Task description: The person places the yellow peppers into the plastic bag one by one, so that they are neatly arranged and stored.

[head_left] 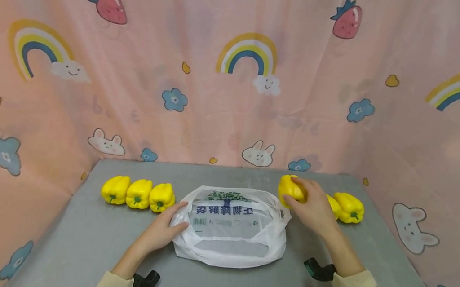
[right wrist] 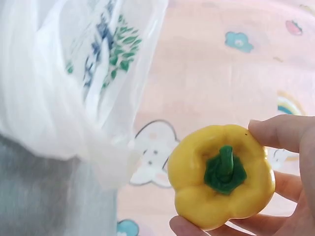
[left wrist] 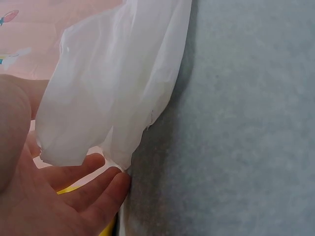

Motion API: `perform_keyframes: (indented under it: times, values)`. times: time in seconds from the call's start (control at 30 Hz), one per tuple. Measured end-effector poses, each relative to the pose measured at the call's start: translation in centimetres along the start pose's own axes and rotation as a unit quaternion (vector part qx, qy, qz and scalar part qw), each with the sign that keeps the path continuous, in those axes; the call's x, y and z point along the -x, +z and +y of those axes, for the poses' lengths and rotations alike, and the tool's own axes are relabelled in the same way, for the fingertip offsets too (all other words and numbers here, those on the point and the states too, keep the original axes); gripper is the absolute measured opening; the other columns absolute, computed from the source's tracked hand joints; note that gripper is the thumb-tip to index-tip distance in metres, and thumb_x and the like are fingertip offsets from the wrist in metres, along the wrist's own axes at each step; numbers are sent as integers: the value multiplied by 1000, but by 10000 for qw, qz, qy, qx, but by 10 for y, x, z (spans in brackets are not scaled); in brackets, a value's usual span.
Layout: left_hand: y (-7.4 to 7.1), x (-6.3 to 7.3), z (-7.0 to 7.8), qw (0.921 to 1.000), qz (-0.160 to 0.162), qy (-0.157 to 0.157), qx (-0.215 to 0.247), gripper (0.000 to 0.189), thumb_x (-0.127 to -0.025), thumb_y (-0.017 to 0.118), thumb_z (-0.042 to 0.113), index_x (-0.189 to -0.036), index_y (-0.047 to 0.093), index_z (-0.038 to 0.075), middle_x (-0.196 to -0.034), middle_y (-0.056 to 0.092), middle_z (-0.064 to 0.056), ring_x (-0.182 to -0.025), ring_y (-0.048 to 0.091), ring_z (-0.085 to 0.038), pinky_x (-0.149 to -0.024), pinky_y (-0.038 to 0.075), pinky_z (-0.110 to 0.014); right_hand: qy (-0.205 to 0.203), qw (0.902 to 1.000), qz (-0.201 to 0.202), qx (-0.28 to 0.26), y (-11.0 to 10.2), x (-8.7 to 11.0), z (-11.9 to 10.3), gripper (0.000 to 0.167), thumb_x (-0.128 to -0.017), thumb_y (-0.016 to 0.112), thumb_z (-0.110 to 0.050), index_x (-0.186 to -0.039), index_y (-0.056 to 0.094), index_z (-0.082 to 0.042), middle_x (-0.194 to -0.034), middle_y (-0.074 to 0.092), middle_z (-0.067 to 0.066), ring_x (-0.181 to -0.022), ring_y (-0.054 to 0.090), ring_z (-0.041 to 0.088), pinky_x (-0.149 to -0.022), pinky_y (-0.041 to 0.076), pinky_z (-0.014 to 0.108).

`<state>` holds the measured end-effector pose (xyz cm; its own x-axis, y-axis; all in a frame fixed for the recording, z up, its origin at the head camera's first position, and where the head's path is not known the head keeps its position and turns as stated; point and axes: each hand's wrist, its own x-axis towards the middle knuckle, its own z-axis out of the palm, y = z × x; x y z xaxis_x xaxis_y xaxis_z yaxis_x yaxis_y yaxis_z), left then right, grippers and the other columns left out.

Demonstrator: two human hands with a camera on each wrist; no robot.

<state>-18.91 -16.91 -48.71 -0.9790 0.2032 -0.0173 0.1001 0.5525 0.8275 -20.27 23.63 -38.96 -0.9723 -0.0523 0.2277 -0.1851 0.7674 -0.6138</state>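
A white plastic bag [head_left: 233, 252] with a green tree print lies with its mouth spread in the middle of the table. At its left edge my left hand [head_left: 162, 230] holds the rim, the film passing between thumb and fingers [left wrist: 106, 194]. My right hand [head_left: 312, 208] grips a yellow bell pepper [head_left: 289, 188], raised beside the bag's right end. That pepper's green stem [right wrist: 225, 167] faces the right wrist camera. Behind the right hand, another yellow pepper [head_left: 333, 206] is partly hidden, touching the rightmost pepper [head_left: 348, 207].
Three yellow peppers [head_left: 138, 193] stand in a row left of the bag. A grey cloth [head_left: 72, 243] covers the table. Pink printed curtains [head_left: 198, 132] enclose the back and both sides. Dark wrist-worn devices [head_left: 320, 270] sit near both sleeves.
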Motion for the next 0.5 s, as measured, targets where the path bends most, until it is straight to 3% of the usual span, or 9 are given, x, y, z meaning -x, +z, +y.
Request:
perform_keyframes:
  times: [0.5]
  values:
    - [1, -1, -1, 9999, 62, 119, 34, 60, -97, 69, 24, -152, 47, 18, -156, 41, -19, -143, 38, -41, -114, 27, -67, -435, 9975, 37, -556, 34, -3, -34, 56, -94, 73, -28, -142, 56, -6, -138, 53, 22, -110, 58, 37, -89, 55, 52]
